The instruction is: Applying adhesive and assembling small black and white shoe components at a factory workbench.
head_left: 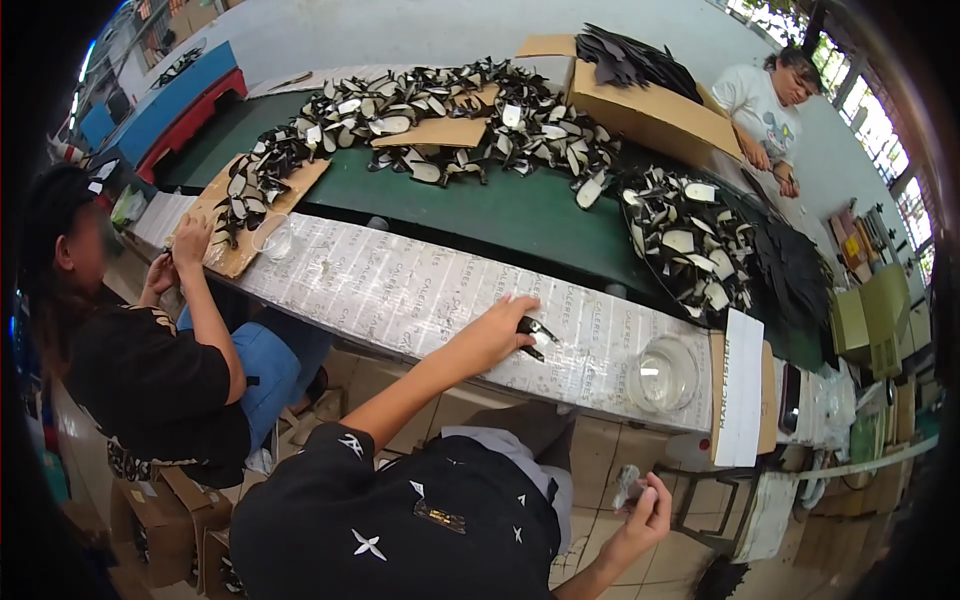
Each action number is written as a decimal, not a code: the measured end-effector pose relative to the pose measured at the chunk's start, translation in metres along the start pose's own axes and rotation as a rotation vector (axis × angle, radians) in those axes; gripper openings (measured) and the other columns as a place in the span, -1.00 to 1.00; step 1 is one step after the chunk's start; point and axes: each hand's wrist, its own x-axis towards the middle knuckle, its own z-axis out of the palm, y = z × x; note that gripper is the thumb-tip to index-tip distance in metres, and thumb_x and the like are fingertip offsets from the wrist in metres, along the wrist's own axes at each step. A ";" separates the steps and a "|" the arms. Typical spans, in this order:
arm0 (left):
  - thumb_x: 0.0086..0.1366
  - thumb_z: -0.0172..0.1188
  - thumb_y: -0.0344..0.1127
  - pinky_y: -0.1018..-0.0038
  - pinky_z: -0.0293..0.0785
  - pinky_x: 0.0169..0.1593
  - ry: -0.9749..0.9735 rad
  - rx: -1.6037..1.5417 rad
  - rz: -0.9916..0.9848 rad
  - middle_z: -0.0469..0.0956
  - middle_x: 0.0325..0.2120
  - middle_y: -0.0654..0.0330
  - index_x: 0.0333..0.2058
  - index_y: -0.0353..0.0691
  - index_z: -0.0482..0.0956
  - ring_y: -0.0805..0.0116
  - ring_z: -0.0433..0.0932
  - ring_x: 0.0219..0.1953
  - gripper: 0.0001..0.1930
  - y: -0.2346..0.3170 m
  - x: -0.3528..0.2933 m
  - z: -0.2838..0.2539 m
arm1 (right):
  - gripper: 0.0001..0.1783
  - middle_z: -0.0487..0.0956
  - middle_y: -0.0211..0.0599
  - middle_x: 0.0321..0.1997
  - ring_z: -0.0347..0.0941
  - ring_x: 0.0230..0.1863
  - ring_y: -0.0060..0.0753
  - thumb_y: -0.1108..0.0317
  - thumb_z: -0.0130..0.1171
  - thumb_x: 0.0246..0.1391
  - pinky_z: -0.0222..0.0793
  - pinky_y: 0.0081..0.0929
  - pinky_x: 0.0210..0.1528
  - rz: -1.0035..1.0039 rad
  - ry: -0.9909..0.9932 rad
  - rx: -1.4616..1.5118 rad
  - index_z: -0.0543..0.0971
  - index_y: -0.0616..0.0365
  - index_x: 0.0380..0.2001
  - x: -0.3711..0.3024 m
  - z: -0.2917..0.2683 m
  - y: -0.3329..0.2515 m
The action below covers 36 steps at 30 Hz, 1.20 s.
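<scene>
Bench edge (590,400) nearby, left hand (490,335) grips black piece (536,327) with room rightward.

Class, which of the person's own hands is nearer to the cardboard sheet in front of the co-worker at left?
Left. The left hand is over the table, to the right of the cardboard sheet; the right hand is farther right, off the table's near edge.
</scene>
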 end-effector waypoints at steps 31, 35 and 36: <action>0.24 0.23 -0.49 0.59 0.50 -0.05 -0.553 -1.196 -0.367 0.57 -0.17 0.18 0.08 -0.31 0.44 0.51 0.55 -0.15 -0.59 0.093 -0.048 0.080 | -0.74 0.54 -0.17 -0.19 0.52 -0.23 -0.21 0.59 0.23 -0.01 0.47 -0.40 -0.22 -0.450 -0.051 -0.433 0.61 0.24 -0.19 -0.010 0.025 -0.035; 0.24 0.22 -0.49 0.59 0.51 -0.05 -0.561 -1.238 -0.430 0.57 -0.16 0.17 0.08 -0.31 0.43 0.49 0.56 -0.14 -0.59 0.096 -0.043 0.080 | -0.79 0.54 -0.18 -0.16 0.49 -0.20 -0.38 0.55 0.16 0.08 0.44 -0.52 -0.24 -0.214 -0.078 -0.164 0.59 0.32 -0.18 -0.005 0.024 -0.031; 0.24 0.23 -0.49 0.59 0.51 -0.05 -0.561 -1.245 -0.441 0.57 -0.16 0.17 0.08 -0.31 0.43 0.49 0.56 -0.14 -0.59 0.095 -0.043 0.080 | -0.80 0.55 -0.20 -0.16 0.47 -0.18 -0.47 0.51 0.12 0.13 0.40 -0.62 -0.24 -0.096 -0.081 0.012 0.57 0.36 -0.18 -0.004 0.024 -0.029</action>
